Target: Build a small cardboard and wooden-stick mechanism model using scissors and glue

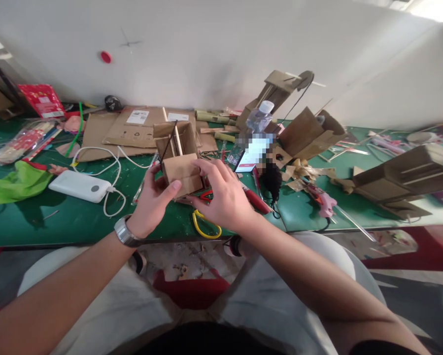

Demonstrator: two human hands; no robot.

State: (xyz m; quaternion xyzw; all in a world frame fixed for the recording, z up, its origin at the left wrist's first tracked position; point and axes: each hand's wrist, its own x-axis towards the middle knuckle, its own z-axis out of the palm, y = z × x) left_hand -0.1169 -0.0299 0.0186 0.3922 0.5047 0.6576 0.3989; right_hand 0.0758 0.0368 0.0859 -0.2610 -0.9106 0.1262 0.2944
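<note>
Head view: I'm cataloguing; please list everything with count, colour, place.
Small cardboard box: 1, brown, centre
Cardboard models: 3, brown, right
Flat cardboard: several, brown, back left
Power bank: 1, white, left
Cable: count unclear, white, by power bank
Phone: 1, dark-edged, centre
Bottle: 1, clear, behind phone
Glue gun: 1, pink, right
Looped handle: 1, yellow, front centre
Packet: 1, red, back left
Crumpled item: 1, lime, left
Disc: 1, red, on wall
Table: 1, green, centre
Scraps: many, tan, across table
Watch: 1, silver, left wrist
Left hand, right hand: 2, bare, on box
</note>
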